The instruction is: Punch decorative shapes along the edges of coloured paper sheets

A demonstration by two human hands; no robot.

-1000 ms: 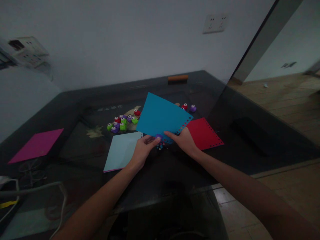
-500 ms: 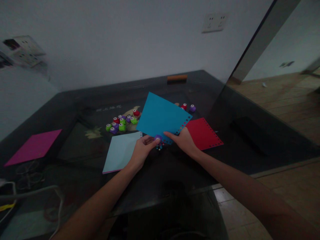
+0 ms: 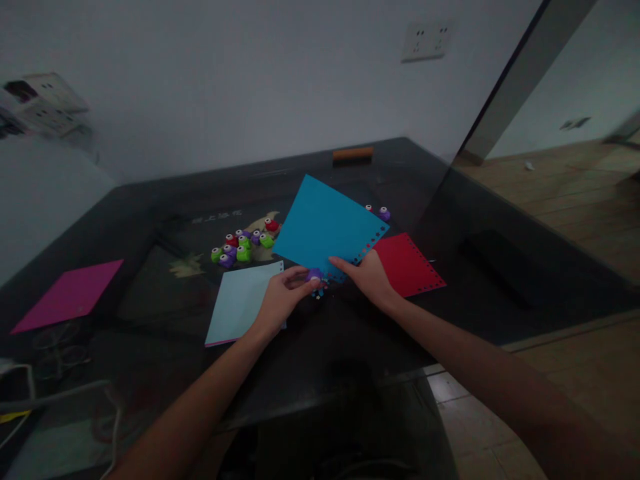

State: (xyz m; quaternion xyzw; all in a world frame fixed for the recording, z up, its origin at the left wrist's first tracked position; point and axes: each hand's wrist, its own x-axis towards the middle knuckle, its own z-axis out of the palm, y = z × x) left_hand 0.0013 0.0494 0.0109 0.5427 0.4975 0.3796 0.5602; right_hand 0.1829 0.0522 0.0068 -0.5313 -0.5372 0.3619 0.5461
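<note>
My right hand (image 3: 371,279) pinches the lower right part of a blue sheet (image 3: 330,223) with punched holes, which is tilted above the table. My left hand (image 3: 283,293) grips a small purple toy (image 3: 315,275) at the sheet's lower corner. Tiny colourful pieces (image 3: 319,292) show just below the toy. A red punched sheet (image 3: 407,267) lies beyond my right hand, and a pale blue sheet (image 3: 243,300) lies beside my left hand. Several red, green and purple toys with eyes (image 3: 244,254) are grouped behind the pale sheet.
On the dark table (image 3: 320,360), a magenta sheet (image 3: 70,293) lies far left. A brown cylinder (image 3: 353,153) rests near the wall. Another purple toy (image 3: 384,213) is behind the red sheet. White cables (image 3: 117,407) hang at the lower left.
The blue sheet has shifted slightly up and right in my right hand. My left hand and the purple toy have moved slightly left.
</note>
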